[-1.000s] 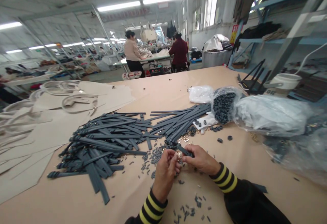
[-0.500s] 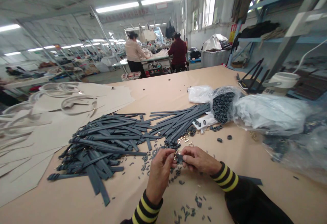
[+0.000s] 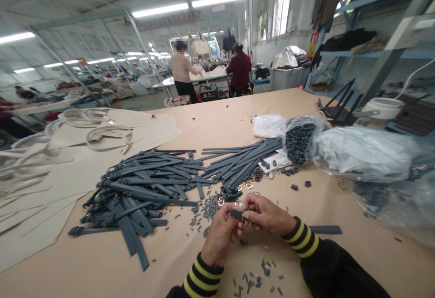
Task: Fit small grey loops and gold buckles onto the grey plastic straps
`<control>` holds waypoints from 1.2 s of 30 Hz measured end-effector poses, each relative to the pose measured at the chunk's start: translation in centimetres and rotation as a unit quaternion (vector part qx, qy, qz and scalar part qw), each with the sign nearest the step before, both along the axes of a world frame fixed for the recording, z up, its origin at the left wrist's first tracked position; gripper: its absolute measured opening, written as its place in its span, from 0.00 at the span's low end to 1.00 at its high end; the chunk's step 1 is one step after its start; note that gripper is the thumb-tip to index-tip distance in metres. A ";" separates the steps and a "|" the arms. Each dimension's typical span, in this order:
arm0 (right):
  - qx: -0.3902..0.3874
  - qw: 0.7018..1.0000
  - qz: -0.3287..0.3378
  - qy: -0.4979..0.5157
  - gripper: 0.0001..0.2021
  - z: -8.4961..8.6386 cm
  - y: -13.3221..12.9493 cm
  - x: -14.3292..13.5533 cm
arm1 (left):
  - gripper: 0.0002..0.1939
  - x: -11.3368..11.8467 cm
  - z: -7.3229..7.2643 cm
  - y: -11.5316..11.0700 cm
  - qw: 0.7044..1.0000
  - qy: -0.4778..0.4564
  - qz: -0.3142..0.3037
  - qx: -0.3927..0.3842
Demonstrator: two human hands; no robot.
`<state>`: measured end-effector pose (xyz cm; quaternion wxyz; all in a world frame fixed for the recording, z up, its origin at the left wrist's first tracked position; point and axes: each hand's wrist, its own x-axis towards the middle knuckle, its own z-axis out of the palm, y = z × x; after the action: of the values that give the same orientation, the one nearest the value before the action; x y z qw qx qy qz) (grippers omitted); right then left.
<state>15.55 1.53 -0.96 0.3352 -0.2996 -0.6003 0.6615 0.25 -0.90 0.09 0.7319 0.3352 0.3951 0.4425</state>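
My left hand (image 3: pixel 222 234) is closed around the end of a dark grey strap (image 3: pixel 236 214), whose flat face is turned up. The fingers of my right hand (image 3: pixel 267 214) pinch the strap's right end, where a small gold metal glint, perhaps a buckle, shows. Beyond my right forearm sticks out a flat strap tail (image 3: pixel 324 229); its link to the held end is hidden. Just behind my hands lie gold buckles (image 3: pixel 256 192) and many small dark bits (image 3: pixel 210 205). More dark scraps (image 3: pixel 249 284) lie in front of them.
A heap of dark straps (image 3: pixel 146 185) lies left, with a fanned bundle (image 3: pixel 248 160) behind my hands. Beige panels (image 3: pixel 44 198) cover the table's left side. A bag of dark loops (image 3: pixel 299 141) and a clear plastic bag (image 3: pixel 363 153) stand right. Two people work in the distance.
The strap end between my hands has turned and now shows its flat face over my left fingers. The tail beyond my right forearm has shifted left and away from me.
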 end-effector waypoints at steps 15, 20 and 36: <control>0.104 0.989 -0.047 -0.092 0.04 0.4 -0.2 -0.1 | 0.11 -0.6 -0.4 -0.3 0.994 0.082 -0.011 0.070; 0.118 0.985 -0.047 -0.115 0.04 0.4 -0.1 -0.1 | 0.10 -0.5 -1.2 -0.1 0.993 0.061 0.084 0.047; 0.078 0.983 -0.105 -0.129 0.05 -0.2 -0.3 -0.6 | 0.11 -0.3 -0.8 -0.3 0.949 0.269 0.076 0.145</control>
<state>14.92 1.23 -1.20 0.3444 -0.4169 -0.6534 0.5298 0.00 -1.23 -0.69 0.5063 0.5137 0.5330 0.4425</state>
